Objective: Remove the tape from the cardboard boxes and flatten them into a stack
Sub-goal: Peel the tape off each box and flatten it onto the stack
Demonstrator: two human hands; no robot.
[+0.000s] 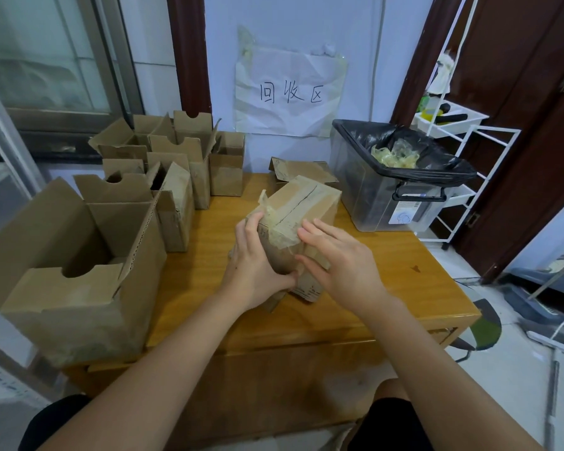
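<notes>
Tape is being worked loose from a closed cardboard box that is being held tilted above the middle of the wooden table. The box is being gripped by the left hand, its fingers curled over the near upper corner and its thumb tucked under the lower face. The right hand is being laid against the box's near side with fingers fairly straight and spread, the fingertips resting on the band of tape; whether an edge is actually being pinched cannot be told. A loose curl of tape is already being lifted at the box's top left corner.

For a clean peel, the box is probably best being kept steady by the left hand while a free edge is being raised with a fingernail and drawn back low along the seam, so the strip is being taken off whole rather than torn. Pulled tape is being collected in the black-lined bin at the right, just beyond the box. A flattened box is lying behind it, and many open boxes are being left standing at the left.
</notes>
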